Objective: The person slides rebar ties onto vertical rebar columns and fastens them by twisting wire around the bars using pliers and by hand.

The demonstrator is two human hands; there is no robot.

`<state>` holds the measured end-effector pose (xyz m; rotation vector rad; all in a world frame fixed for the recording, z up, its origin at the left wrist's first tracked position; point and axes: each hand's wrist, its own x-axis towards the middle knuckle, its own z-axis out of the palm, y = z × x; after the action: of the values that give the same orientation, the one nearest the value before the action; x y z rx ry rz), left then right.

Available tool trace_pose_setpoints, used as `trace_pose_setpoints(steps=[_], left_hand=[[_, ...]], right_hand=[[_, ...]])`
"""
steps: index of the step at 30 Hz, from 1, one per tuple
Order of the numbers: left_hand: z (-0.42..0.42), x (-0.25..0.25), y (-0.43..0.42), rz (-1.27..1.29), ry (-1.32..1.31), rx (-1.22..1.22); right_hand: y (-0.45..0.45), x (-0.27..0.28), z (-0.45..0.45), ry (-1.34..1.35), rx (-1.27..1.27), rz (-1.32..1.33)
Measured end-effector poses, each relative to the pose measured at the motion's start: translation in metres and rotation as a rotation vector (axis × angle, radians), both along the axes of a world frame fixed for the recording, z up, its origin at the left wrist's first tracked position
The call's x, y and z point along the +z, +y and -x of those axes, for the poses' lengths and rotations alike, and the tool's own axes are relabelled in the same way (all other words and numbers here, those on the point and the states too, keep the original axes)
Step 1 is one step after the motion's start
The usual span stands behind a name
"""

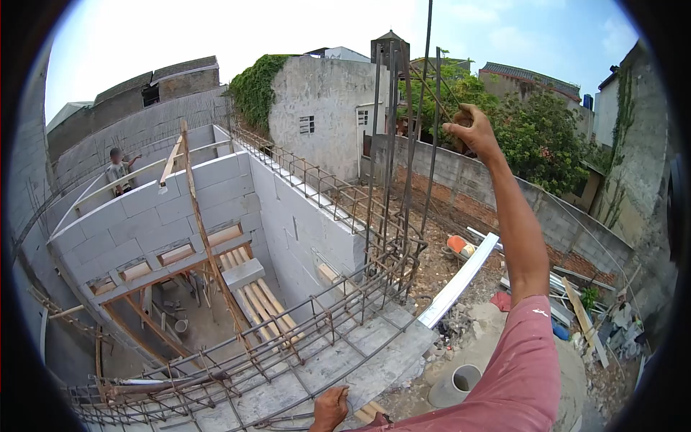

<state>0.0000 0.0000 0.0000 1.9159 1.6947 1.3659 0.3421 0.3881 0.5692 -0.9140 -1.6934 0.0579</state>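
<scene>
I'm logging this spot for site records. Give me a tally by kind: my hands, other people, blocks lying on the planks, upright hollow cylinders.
Hands, left and right: 2
Other person: 1
Block on the planks: 1
Upright hollow cylinder: 1
Total: 5
</scene>
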Motion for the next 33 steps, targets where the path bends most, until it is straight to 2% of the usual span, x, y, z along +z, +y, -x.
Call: trace_pose_setpoints(steps=[1,4,7,9,11,13,15,17,24,28,31,33], left_hand=[[-0.006,-0.010,0.003,-0.041,0.021,0.013],[0.012,-0.023,-0.005,-0.056,0.034,0.020],[0.006,-0.023,0.002,-0.070,0.009,0.030],[0.005,-0.018,0.001,-0.079,0.017,0.047],[0.005,-0.011,0.001,-0.093,0.007,0.025],[0.004,-0.011,0.001,-0.068,-0.010,0.045],[0.004,-0.002,0.001,-0.045,-0.025,0.067],[0.006,0.017,0.000,-0.054,0.007,0.045],[0.005,0.013,0.000,-0.046,0.018,0.037],[0.005,0.015,-0.002,-0.018,0.040,0.050],[0.004,0.018,-0.002,-0.001,0.049,0.051],[0.004,0.018,-0.002,-0.003,0.055,0.052]], right_hand=[[-0.001,0.005,-0.001,-0.012,-0.002,-0.007],[0.006,0.084,0.000,-0.026,-0.172,-0.167],[-0.013,0.158,0.009,-0.060,-0.219,-0.165],[-0.009,0.191,0.014,0.032,-0.218,-0.232],[-0.027,0.206,0.022,-0.042,-0.231,-0.155],[-0.019,0.212,0.027,0.010,-0.239,-0.212],[-0.026,0.217,0.030,-0.133,-0.283,0.055],[-0.019,0.207,0.029,-0.157,-0.250,0.135],[-0.022,0.165,0.033,-0.182,-0.255,0.316],[-0.010,0.143,0.041,-0.193,-0.091,0.258],[0.005,0.132,0.053,-0.241,-0.216,0.154],[0.008,0.131,0.054,-0.235,-0.193,0.166]])
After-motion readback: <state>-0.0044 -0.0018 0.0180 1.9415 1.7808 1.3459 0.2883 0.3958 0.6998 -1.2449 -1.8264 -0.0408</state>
